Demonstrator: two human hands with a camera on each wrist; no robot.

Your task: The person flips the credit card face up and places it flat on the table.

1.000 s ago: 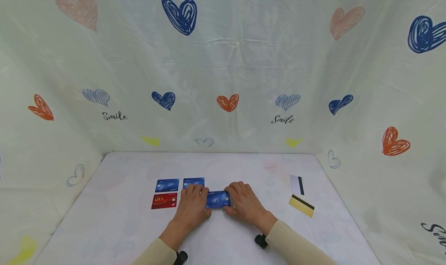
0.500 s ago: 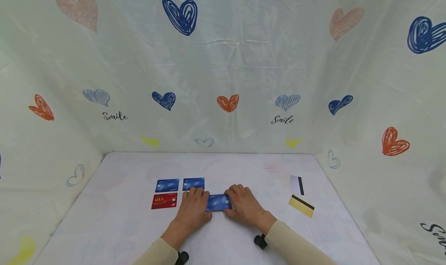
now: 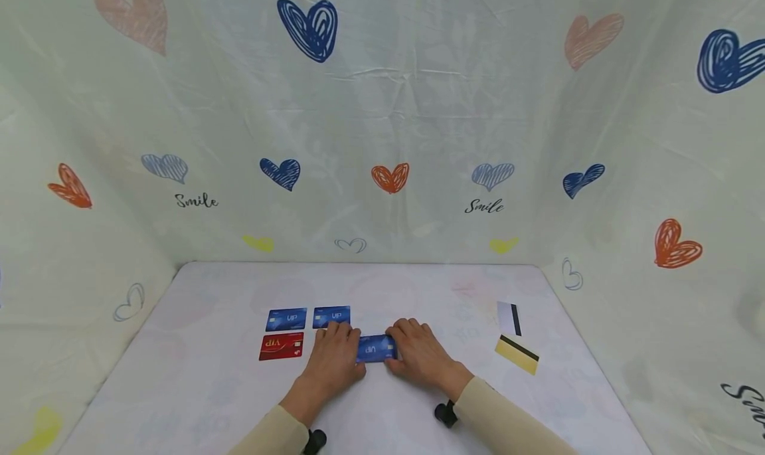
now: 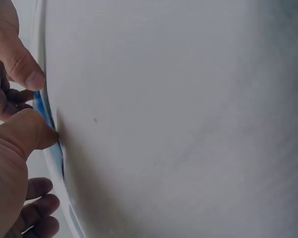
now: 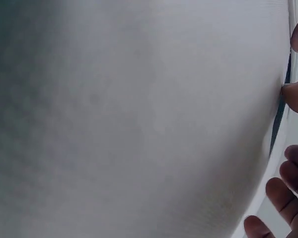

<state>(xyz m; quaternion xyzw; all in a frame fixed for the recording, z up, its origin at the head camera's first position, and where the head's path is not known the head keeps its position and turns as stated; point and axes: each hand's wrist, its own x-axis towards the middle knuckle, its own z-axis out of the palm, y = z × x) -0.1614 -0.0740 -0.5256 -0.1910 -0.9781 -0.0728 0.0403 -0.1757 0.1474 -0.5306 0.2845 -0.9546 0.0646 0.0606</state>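
A blue VIP card (image 3: 376, 349) lies flat between both hands at the middle of the table, its lettering upside down in the head view. My left hand (image 3: 331, 359) grips its left end, thumb at the near edge and fingers at the far side. At the right end, my right hand (image 3: 421, 354) holds it the same way. The left wrist view catches the card's blue edge (image 4: 39, 105) with a thumb on either side of it. Seen from the right wrist, the right thumb (image 5: 295, 95) presses the near edge. Fingers hide both card ends.
Two more blue VIP cards (image 3: 286, 319) lie in a row beyond the left hand, with a red VIP card (image 3: 281, 346) just nearer. On the right are a pale card with a black stripe (image 3: 505, 318) and a tilted gold card (image 3: 516, 355). Heart-printed curtains (image 3: 418, 123) surround the white table.
Both hands have drawn the blue card slightly nearer and a touch to the right, uncovering more of the blue card behind the left hand. The other cards have stayed put.
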